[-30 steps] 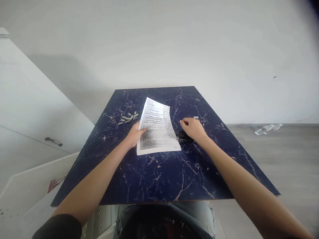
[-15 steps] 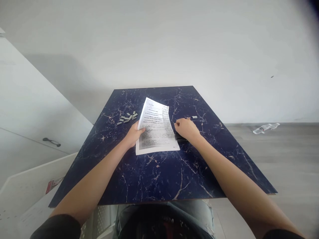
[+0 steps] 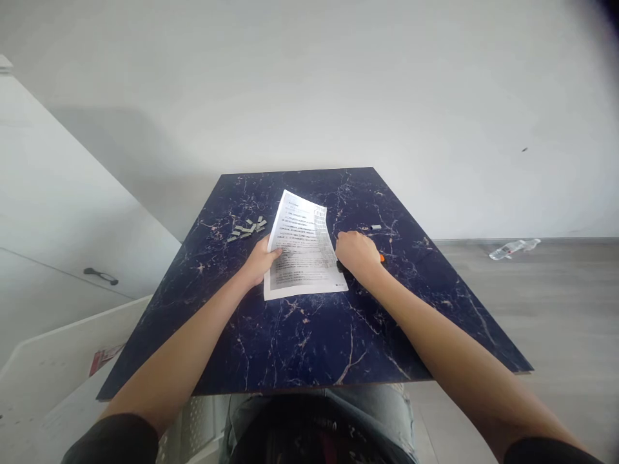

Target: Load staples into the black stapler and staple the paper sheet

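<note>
A printed paper sheet (image 3: 304,248) lies on the dark blue marble table (image 3: 309,335), its right side slightly curled up. My left hand (image 3: 260,261) grips the sheet's left edge, thumb on top. My right hand (image 3: 356,251) is closed over a black stapler (image 3: 342,265) with an orange part (image 3: 382,258), right at the sheet's right edge. Most of the stapler is hidden under the hand.
Several grey staple strips (image 3: 247,229) lie left of the sheet. One small grey strip (image 3: 376,227) sits beyond my right hand. A white cabinet (image 3: 72,219) stands at the left. A plastic bottle (image 3: 512,247) lies on the grey floor at the right.
My right hand has slid left with the black stapler, from beside the sheet to its right edge. The orange part now shows. My left hand has kept its hold.
</note>
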`<state>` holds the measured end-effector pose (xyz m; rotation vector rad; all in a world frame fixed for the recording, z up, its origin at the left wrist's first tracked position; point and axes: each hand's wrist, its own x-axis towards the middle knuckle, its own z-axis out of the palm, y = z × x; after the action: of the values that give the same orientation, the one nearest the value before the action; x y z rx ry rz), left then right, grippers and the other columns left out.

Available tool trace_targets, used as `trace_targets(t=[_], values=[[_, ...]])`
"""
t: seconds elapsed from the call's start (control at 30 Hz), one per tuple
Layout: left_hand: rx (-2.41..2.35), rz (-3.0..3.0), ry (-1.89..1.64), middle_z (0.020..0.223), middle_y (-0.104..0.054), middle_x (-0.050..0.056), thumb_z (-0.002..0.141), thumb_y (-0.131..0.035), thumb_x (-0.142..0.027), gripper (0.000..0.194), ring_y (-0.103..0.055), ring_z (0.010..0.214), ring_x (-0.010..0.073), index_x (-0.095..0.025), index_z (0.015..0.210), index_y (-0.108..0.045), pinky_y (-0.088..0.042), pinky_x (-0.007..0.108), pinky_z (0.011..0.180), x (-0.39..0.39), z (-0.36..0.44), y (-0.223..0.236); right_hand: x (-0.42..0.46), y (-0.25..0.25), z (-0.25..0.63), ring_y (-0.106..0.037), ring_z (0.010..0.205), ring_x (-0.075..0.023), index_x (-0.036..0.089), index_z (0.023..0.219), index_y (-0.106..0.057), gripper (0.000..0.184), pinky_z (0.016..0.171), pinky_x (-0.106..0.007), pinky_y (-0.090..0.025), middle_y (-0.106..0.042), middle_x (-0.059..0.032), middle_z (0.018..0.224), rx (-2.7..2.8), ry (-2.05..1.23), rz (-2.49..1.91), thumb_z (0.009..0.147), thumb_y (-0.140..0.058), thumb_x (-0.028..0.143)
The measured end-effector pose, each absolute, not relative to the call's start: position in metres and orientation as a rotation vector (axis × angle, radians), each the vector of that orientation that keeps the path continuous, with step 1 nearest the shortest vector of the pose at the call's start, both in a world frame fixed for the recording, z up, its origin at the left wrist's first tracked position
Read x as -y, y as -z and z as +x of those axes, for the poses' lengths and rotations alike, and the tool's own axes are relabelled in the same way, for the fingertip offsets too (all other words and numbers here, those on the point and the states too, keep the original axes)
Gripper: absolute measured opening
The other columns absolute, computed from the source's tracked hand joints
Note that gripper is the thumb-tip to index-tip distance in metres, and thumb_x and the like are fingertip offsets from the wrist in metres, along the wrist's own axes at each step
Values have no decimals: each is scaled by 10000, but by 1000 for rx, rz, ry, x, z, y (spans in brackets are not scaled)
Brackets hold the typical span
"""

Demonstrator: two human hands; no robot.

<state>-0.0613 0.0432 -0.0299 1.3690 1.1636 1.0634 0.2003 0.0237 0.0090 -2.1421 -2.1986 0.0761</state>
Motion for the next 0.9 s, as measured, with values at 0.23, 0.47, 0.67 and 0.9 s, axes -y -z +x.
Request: trace_targets(t=[0.23, 0.47, 0.67, 0.9], values=[[-1145, 1372, -1071, 1245, -731, 112, 745, -767, -289, 508, -654, 1186, 325, -183, 1232, -672, -446, 505, 1101, -46, -62, 33, -23, -8, 198, -699, 947, -297, 124, 1038, -697, 294, 774, -351, -489, -720, -199, 1006, 2176, -118, -2138, 958, -416, 150], [-1132, 1371, -1071, 1254, -727, 113, 740, -756, -275, 489, -657, 1176, 323, -176, 1213, -677, -442, 507, 1102, -46, -63, 35, -35, -10, 230, -605, 716, -201, 205, 702, -614, 267, 681, -301, -409, -664, -58, 714, 1892, -366, -1966, 925, -511, 311], [-1154, 1348, -1049, 1267, -720, 119, 741, -767, -281, 496, -650, 1190, 331, -181, 1219, -675, -445, 515, 1095, -45, -63, 31, -32, -8, 238, -529, 642, -182, 220, 626, -545, 276, 656, -308, -372, -614, -30, 654, 1780, -389, -1919, 876, -555, 337], [-1162, 1322, -1050, 1247, -728, 114, 727, -769, -260, 492, -651, 1188, 330, -184, 1206, -685, -439, 516, 1102, -44, -64, 30, -27, -10, 235, -497, 582, -181, 224, 619, -541, 265, 619, -326, -360, -592, -41, 626, 1773, -331, -2000, 869, -551, 310]])
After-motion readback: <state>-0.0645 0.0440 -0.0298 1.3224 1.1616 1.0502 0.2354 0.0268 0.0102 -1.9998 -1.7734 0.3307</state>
